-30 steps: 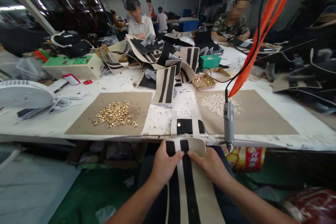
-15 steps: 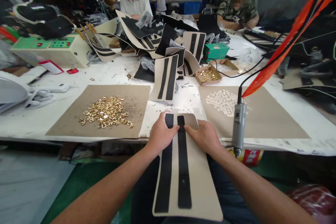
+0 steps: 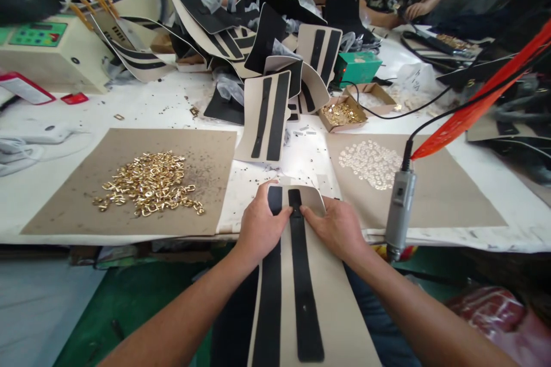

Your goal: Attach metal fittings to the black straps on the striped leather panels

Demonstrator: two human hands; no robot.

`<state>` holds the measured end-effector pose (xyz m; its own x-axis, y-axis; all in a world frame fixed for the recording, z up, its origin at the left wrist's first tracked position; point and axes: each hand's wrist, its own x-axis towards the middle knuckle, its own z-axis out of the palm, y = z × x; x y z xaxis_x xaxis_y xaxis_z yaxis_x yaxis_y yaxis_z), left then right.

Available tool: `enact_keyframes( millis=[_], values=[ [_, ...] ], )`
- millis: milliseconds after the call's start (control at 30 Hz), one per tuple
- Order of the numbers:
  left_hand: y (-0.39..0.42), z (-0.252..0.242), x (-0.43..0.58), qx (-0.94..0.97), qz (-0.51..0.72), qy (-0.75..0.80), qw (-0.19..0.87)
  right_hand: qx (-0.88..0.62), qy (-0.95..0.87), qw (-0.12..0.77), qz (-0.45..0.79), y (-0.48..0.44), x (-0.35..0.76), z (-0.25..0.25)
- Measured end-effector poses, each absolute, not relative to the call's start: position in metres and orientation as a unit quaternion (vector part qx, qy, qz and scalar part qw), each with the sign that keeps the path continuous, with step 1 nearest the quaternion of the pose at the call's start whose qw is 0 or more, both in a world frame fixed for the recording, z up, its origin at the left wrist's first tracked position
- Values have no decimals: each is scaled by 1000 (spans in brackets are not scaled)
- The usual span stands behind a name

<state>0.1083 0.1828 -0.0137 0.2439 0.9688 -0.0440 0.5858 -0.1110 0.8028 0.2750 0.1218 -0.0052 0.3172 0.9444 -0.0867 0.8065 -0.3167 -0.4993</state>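
A long beige panel (image 3: pixel 333 304) with two black strips (image 3: pixel 305 287) lies over my lap, its far end at the table edge. My left hand (image 3: pixel 261 221) grips the panel's far left side, with the thumb pressed on top beside the inner strip. Opposite it, my right hand (image 3: pixel 336 223) grips the right side, thumb pointing at the same spot on that strip. The fingers of both hands are hidden beneath the panel. A small dark mark shows on the strip between the thumbs. Past them, a similar striped panel (image 3: pixel 263 117) leans on a heap.
Gold metal fittings (image 3: pixel 148 183) are piled on a brown sheet (image 3: pixel 64 206) at left. Small clear rings (image 3: pixel 370 163) lie on another sheet (image 3: pixel 456 200) at right. A grey electric screwdriver (image 3: pixel 400 212) hangs by the right forearm. Behind stand a small box of gold parts (image 3: pixel 342 114) and a green box (image 3: pixel 359 69).
The view has tipped down and come closer, so the table things appear shifted and larger. Both hands keep the same hold on the panel.
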Motion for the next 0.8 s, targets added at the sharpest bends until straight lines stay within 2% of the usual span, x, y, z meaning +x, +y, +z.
enact_keyframes(
  millis=[433,567,667,800],
  values=[
    [184,-18,107,725,238,548,344,-798,-568,132,153,124,274,-10],
    [181,-11,107,788,290,496,222,-797,-574,125,144,123,273,-9],
    [176,-2,108,850,277,420,158,-794,-577,123,148,124,273,-6],
    [167,-10,109,871,251,366,212,-787,-583,126,160,126,273,-5]
  ],
)
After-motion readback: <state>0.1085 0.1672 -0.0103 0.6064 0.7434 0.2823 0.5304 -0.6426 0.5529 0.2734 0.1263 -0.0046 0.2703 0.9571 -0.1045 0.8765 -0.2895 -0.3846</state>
